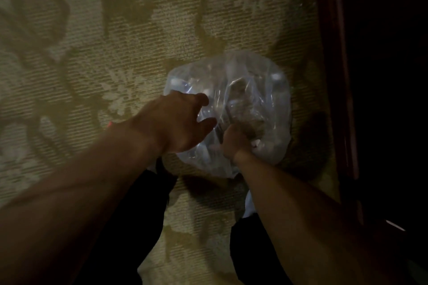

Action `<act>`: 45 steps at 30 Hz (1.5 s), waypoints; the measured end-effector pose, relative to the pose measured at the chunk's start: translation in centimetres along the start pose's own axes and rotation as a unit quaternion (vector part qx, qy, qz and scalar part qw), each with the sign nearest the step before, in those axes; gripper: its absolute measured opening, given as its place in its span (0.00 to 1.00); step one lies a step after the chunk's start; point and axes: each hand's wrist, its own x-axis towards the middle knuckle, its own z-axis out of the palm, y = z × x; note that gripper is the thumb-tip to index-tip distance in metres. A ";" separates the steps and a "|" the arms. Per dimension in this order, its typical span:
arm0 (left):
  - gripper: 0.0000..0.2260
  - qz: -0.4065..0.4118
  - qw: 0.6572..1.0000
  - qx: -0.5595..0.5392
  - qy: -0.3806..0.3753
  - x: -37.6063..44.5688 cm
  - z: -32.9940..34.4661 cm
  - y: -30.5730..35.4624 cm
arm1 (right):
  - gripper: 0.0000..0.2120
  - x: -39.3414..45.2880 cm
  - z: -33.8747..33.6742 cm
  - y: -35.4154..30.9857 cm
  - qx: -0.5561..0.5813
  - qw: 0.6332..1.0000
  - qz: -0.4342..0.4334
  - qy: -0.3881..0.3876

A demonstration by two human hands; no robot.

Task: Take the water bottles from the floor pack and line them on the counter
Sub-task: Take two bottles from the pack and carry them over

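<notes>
Below, right hand (234, 140) gripping wrap of pack (259, 104) on carpet (92, 53); left hand (183, 122) spread wide, touching pack.

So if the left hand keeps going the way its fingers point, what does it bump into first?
Most likely the clear plastic wrap of the bottle pack. The left hand reaches toward it with spread fingers, already over its near edge. The picture is dim, so I cannot tell whether they touch yet.

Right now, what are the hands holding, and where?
The right hand grips a bunched fold of the clear plastic wrap of the bottle pack, near its bottom edge. The left hand is spread open on the wrap, holding nothing.
</notes>
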 end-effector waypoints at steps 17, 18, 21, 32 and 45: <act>0.22 -0.008 0.994 -0.105 0.005 -0.8 2.1 2.6 | 0.19 -11.8 -7.1 -1.6 0.456 0.887 0.066 -0.001; 0.22 -0.007 0.993 -0.114 0.012 -0.7 2.1 2.6 | 0.18 -12.8 -7.3 -1.6 0.510 0.855 0.088 -0.013; 0.22 -0.014 0.990 -0.135 0.033 -0.7 2.2 3.0 | 0.04 -15.0 -7.6 -1.0 0.626 0.775 0.063 -0.055; 0.16 -0.089 0.808 -0.582 0.015 -1.3 -0.8 0.9 | 0.26 -15.4 -8.1 -2.8 0.741 0.582 -0.028 -0.334; 0.30 -0.064 0.919 -0.377 0.101 0.1 -2.3 0.1 | 0.07 -3.8 -5.3 -1.1 0.337 0.941 0.036 -0.007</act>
